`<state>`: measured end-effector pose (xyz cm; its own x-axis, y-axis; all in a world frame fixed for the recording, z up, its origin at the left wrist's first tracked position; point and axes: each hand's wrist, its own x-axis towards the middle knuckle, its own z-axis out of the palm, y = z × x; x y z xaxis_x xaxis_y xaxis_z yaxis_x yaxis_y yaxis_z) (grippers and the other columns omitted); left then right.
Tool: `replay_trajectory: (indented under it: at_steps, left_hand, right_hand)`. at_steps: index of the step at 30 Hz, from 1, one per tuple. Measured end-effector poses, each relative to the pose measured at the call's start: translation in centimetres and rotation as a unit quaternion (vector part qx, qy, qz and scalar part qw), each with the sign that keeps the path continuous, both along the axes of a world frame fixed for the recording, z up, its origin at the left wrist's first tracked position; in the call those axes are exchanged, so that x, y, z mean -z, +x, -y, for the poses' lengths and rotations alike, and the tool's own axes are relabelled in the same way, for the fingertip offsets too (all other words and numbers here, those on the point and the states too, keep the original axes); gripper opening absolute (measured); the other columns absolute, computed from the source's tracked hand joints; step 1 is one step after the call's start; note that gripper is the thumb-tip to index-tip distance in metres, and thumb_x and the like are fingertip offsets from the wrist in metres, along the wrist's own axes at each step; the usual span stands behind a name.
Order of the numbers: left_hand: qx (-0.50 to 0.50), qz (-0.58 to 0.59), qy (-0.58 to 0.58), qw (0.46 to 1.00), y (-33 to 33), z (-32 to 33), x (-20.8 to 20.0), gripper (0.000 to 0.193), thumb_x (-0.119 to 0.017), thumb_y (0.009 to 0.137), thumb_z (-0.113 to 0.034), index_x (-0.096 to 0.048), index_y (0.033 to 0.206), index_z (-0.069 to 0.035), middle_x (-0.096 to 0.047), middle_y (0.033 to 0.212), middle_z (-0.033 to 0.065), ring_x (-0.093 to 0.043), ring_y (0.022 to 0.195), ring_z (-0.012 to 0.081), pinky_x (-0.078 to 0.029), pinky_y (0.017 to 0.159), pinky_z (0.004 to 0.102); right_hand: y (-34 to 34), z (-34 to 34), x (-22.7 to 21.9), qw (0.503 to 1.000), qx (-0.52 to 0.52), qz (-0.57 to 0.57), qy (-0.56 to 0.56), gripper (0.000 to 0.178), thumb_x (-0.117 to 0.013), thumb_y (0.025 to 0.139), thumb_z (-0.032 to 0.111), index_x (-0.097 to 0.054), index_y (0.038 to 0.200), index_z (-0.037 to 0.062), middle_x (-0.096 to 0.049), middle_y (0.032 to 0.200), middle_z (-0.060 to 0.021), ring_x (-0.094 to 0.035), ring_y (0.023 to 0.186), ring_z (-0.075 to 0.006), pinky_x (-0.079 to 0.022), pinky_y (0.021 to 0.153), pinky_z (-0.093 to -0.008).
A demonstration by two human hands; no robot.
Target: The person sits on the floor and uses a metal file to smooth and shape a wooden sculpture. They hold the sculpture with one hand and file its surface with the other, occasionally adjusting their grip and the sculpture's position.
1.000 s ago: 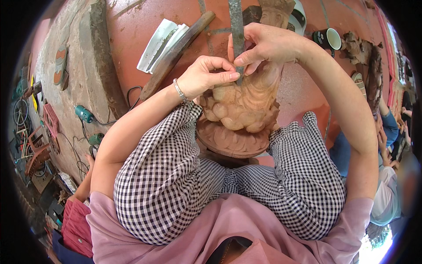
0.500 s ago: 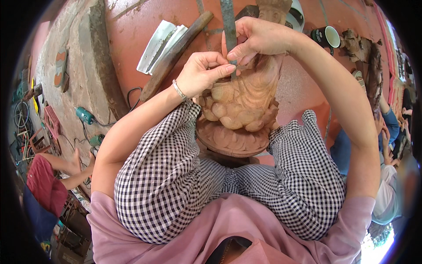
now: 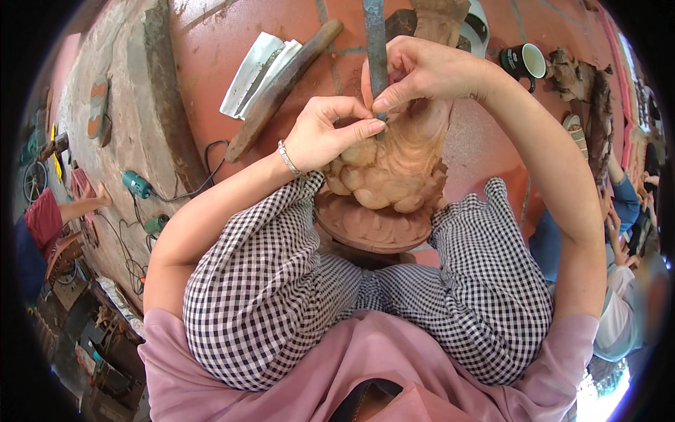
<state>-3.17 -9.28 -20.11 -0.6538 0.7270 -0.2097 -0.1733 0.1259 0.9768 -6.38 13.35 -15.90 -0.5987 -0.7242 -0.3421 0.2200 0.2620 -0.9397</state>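
Between my knees lies a carved wooden statue (image 3: 394, 179), with rounded lumps at the near side and a round petal-carved base (image 3: 376, 225). Its upper part (image 3: 437, 24) is at the far end, partly hidden by my right hand. Over the carving stands a long flat grey metal bar (image 3: 375, 42), file-like, its lower end by the wood. My right hand (image 3: 415, 74) holds the bar low down between thumb and fingers. Pinched closed at the bar's lower tip is my left hand (image 3: 327, 130), thumb against forefinger. Whether the tip touches the wood is unclear.
Left of the statue lie a long wooden stick (image 3: 281, 91) and white folded paper (image 3: 253, 74). Green corded power tools (image 3: 136, 184) rest farther left, by a large wooden slab (image 3: 140, 91). A dark mug (image 3: 524, 62) stands far right. Other people sit at both edges.
Both hands and the bar have shifted slightly right and nearer to me. The person at the left edge has moved away from the power tools.
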Motion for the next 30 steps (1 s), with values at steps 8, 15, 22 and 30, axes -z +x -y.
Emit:
replay_trajectory:
  at_steps: [8,15,22,30]
  left_hand:
    - [-0.019,0.027,-0.033,0.999,-0.8,-0.3,0.8,0.018,-0.070,0.091,-0.016,-0.070,0.095,0.002,-0.071,0.086,0.0038,-0.061,0.079,0.0062,-0.051,0.072,0.0228]
    - [0.001,-0.008,-0.075,0.997,-0.4,0.0,0.1,0.017,-0.069,0.092,-0.016,-0.071,0.094,0.001,-0.071,0.088,0.0018,-0.061,0.079,0.0054,-0.051,0.073,0.0229]
    - [-0.005,0.013,0.002,1.000,0.0,0.1,0.6,0.017,-0.070,0.091,-0.015,-0.071,0.093,0.002,-0.072,0.085,0.0031,-0.063,0.080,0.0060,-0.052,0.072,0.0217]
    - [-0.044,0.094,-0.007,0.995,-0.4,-0.2,1.7,0.018,-0.071,0.091,-0.015,-0.071,0.095,0.002,-0.072,0.087,0.0036,-0.063,0.082,0.0062,-0.052,0.074,0.0212]
  right_hand:
    - [-0.1,0.1,1.2,0.997,0.038,-0.060,0.041,0.016,-0.075,0.084,0.015,-0.068,0.090,0.0021,-0.065,0.077,0.0013,-0.059,0.072,-0.0062,-0.049,0.068,-0.0236]
    - [-0.5,0.3,1.1,1.000,-0.001,0.015,0.003,0.015,-0.075,0.084,0.014,-0.067,0.090,0.0024,-0.066,0.078,0.0013,-0.059,0.073,-0.0071,-0.050,0.069,-0.0240]
    - [-0.5,0.5,0.2,0.999,0.000,0.022,0.023,0.011,-0.071,0.084,0.010,-0.066,0.089,0.0016,-0.068,0.079,-0.0023,-0.064,0.072,-0.0108,-0.053,0.069,-0.0259]
    - [-0.6,0.5,1.4,0.999,0.033,-0.005,0.018,0.010,-0.070,0.082,0.009,-0.066,0.085,0.0009,-0.069,0.079,-0.0052,-0.066,0.070,-0.0124,-0.053,0.067,-0.0269]
